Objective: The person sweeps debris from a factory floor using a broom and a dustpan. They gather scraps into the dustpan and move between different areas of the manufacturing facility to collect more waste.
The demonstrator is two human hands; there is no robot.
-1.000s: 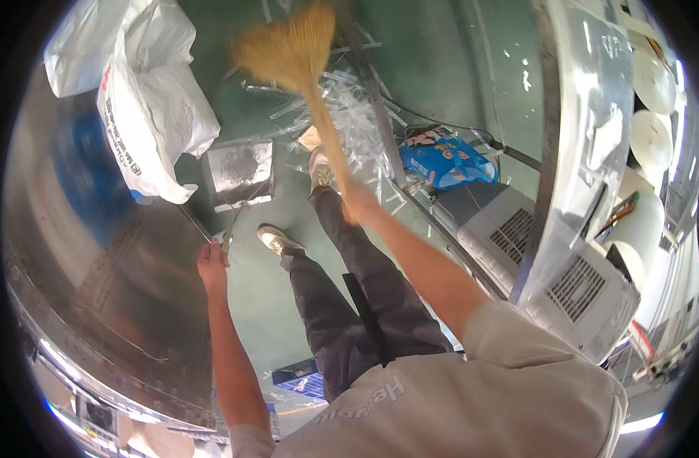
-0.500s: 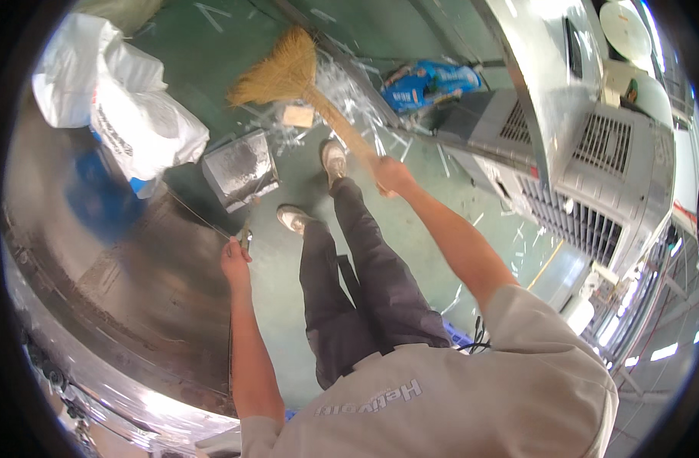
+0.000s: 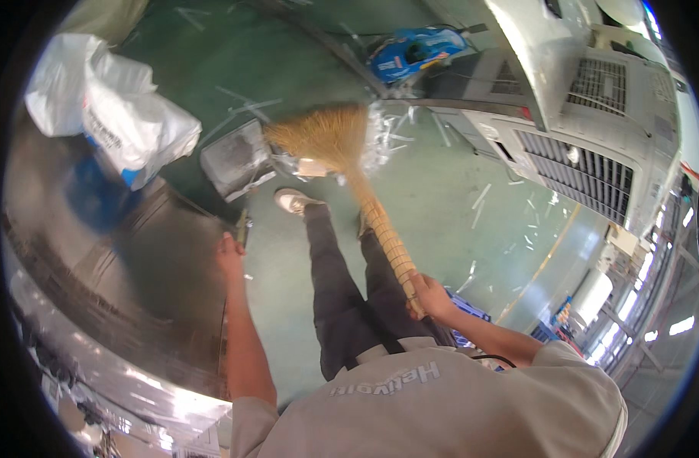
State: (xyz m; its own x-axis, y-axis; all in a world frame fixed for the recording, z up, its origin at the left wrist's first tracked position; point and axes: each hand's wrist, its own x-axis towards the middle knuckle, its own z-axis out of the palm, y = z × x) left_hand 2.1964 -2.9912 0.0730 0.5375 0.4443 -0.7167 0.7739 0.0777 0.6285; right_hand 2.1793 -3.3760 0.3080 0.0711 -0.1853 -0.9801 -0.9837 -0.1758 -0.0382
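A straw broom (image 3: 326,137) slants across the floor, its bristles spread over a heap of white scraps (image 3: 377,141). My right hand (image 3: 429,296) is wrapped around the upper end of its bound handle. Left of the bristles a grey metal dustpan (image 3: 235,160) rests on the floor, its mouth close to them. My left hand (image 3: 230,258) is closed at the end of the dustpan's thin handle (image 3: 243,225); its fingers show only in part. Between dustpan and broom lies a small tan block (image 3: 313,167), partly under the bristles.
A metal-topped table (image 3: 158,282) runs along my left, with a white sack (image 3: 128,114) at its far end. To the right stand a grey vented machine (image 3: 578,168) and a metal panel. A blue bag (image 3: 418,55) lies at the far side. White strips are scattered over the green floor.
My right hand has come nearer my body, drawing the broom toward me. Its bristles have swept down beside the dustpan, with scraps bunched around them. My left hand has barely moved.
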